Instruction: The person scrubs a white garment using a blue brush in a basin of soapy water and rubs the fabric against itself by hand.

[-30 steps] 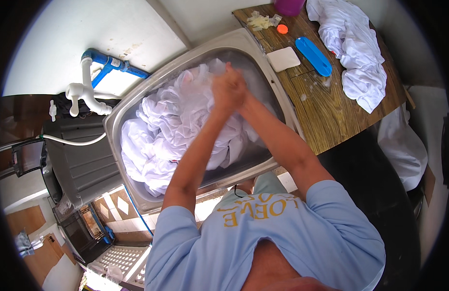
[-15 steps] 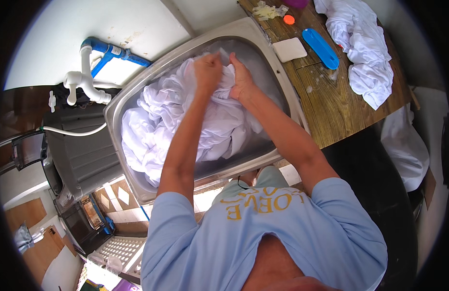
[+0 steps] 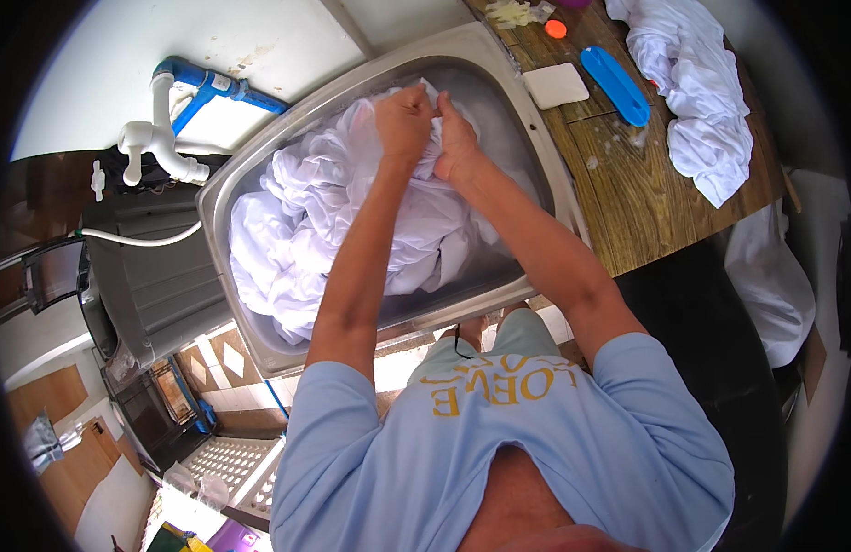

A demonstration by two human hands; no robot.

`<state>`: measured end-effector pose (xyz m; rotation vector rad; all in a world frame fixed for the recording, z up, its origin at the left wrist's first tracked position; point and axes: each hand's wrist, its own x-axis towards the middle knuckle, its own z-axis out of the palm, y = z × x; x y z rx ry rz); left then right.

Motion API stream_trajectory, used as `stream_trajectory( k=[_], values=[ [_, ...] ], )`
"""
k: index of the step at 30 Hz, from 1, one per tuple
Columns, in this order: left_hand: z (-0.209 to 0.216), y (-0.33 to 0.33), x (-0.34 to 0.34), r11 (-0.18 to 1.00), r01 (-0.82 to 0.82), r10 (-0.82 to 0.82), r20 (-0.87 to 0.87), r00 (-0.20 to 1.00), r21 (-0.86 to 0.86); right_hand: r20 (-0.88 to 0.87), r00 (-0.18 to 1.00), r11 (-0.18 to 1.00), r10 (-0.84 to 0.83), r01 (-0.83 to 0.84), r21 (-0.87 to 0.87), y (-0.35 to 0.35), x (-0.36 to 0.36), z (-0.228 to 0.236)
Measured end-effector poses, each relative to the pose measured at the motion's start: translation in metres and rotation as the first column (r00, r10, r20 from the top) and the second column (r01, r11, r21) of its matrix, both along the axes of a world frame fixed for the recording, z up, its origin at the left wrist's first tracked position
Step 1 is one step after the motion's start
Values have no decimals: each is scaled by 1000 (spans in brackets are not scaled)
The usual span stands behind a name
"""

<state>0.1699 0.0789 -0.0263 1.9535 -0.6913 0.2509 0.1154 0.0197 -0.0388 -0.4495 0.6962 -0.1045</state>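
Observation:
A heap of wet white cloth [image 3: 343,202] fills much of the metal sink [image 3: 556,179], lying in cloudy water. Over the far part of the heap, my left hand [image 3: 407,124] is closed in a fist on a fold of the white cloth. Right beside it, my right hand [image 3: 458,143] has its thumb raised and its fingers curled round the same cloth; the fingertips are partly hidden by fabric. The two hands nearly touch, with cloth bunched between and below them.
Right of the sink, a wooden counter [image 3: 637,216] holds a white soap bar [image 3: 555,86], a blue brush-like piece [image 3: 615,86], an orange cap [image 3: 555,28] and a twisted white cloth [image 3: 706,110]. A white tap [image 3: 159,152] with blue pipe [image 3: 209,83] stands at the left.
My left fist has shifted slightly right and up, closer to my right hand, still gripping the cloth. The view has tilted a little; the heap stays in the sink.

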Motion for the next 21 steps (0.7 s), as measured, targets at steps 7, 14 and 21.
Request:
stream_trajectory(
  k=[7, 14, 21],
  values=[
    [-6, 3, -10, 1000, 16, -10, 219, 976, -26, 134, 990, 995, 48, -59, 79, -4, -1, 5],
    [25, 54, 9, 996, 26, -63, -507, 860, -80, 27, 989, 891, 148, -121, -438, -52, -14, 13],
    [-16, 67, 1, 942, 65, -33, -102, 994, 329, -358, 929, -279, 90, -322, -905, -40, -5, -13]
  ],
)
